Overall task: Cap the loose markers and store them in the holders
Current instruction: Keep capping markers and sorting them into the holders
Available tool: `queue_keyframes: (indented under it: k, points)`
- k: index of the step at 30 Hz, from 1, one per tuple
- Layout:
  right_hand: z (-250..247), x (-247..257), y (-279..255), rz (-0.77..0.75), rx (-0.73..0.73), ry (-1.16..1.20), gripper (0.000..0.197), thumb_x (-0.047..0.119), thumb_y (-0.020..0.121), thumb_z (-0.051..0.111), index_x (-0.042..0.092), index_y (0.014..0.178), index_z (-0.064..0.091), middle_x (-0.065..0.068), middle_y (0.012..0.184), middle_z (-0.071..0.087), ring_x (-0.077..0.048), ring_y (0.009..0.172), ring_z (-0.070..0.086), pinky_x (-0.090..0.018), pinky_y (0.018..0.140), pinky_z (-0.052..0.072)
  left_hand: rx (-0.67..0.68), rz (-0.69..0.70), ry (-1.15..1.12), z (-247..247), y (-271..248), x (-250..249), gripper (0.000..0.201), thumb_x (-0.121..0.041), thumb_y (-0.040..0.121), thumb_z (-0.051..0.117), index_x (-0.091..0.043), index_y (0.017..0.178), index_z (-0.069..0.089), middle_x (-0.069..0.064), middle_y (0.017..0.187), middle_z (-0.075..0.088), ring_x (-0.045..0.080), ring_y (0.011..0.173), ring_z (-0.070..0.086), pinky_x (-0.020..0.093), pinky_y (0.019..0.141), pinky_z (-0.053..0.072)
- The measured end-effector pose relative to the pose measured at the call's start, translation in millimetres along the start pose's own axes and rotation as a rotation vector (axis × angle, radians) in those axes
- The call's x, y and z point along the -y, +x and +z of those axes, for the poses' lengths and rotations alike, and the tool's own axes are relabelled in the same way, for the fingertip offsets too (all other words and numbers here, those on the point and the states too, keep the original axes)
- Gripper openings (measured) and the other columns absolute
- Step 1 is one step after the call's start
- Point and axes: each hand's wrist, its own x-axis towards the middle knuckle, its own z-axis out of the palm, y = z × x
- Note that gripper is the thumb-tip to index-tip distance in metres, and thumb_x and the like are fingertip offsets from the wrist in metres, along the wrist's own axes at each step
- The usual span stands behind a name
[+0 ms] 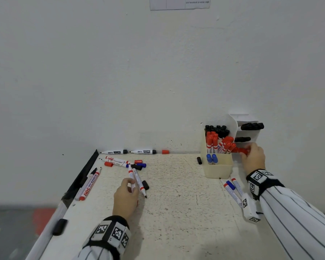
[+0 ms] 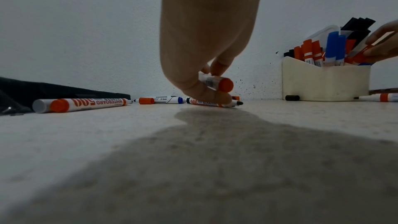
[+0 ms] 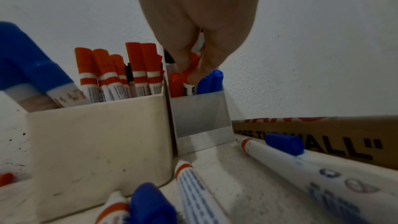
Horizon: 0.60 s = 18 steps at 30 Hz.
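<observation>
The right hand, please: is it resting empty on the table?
No, the right hand pinches a red-capped marker above the clear holder.

A speckled off-white counter point(image 1: 176, 212) runs to a plain white wall point(image 1: 120, 72), where a printed paper notice point(image 1: 179, 2) hangs at the top. A black strip point(image 1: 83, 177) lines the counter's left edge; a brown cardboard box point(image 3: 323, 135) with dark lettering sits far right.

Even, soft light fills the head view, with weak shadows. The left wrist view is dimmer; the left hand point(image 2: 206, 43) throws a wide grey shadow on the bench point(image 2: 86, 142). The right wrist view is blurred, and its edges bend strongly.
</observation>
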Motion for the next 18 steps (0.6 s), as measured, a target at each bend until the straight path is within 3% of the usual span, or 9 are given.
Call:
queue_keyframes:
  k: [3,7,11,15,18]
  points:
    - [4,-4,-1,-0.045,-0.004,-0.030,0.020,-0.009,0.081,0.057,-0.009,0.101,0.060,-0.033,0.104,0.054,-0.042,0.095,0.053,-0.042,0.087,0.041,0.009,-0.031,-0.022,0,1,1,0.018,-0.009,0.092,0.049,-0.016,0.108,0.050,0.006,0.070,0.057,0.016,0.059,0.053,0.027,0.058,0.049]
    - [6,-2,-5,-0.076,0.055,-0.071,0.034,-0.011,0.083,0.049,-0.008,0.115,0.058,-0.034,0.118,0.047,-0.047,0.104,0.050,-0.044,0.096,0.039,0.029,-0.097,-0.074,0,2,0,0.038,-0.010,0.093,0.052,-0.013,0.128,0.039,0.001,0.080,0.055,0.011,0.067,0.056,0.018,0.058,0.046]
    - [5,5,-13,-0.050,0.044,-0.046,0.038,-0.011,0.083,0.047,-0.008,0.120,0.054,-0.032,0.127,0.041,-0.045,0.109,0.047,-0.042,0.097,0.038,0.041,-0.148,-0.101,0,1,-2,0.050,-0.013,0.093,0.052,-0.010,0.139,0.032,-0.005,0.083,0.052,0.008,0.072,0.055,0.015,0.059,0.044]
    - [4,4,-18,-0.071,0.104,-0.067,0.041,-0.010,0.082,0.049,-0.007,0.123,0.052,-0.031,0.129,0.043,-0.041,0.113,0.046,-0.041,0.097,0.037,0.025,-0.187,-0.101,-1,1,-2,0.048,-0.013,0.094,0.048,-0.010,0.140,0.033,0.006,0.107,0.057,0.019,0.090,0.058,0.024,0.074,0.050]
    - [-1,10,-21,-0.025,0.003,0.019,0.033,-0.010,0.082,0.047,-0.008,0.114,0.056,-0.030,0.123,0.045,-0.042,0.109,0.048,-0.042,0.095,0.038,-0.004,-0.195,-0.112,-1,0,-2,0.044,-0.013,0.094,0.048,-0.010,0.138,0.039,0.011,0.116,0.058,0.022,0.100,0.059,0.029,0.084,0.051]
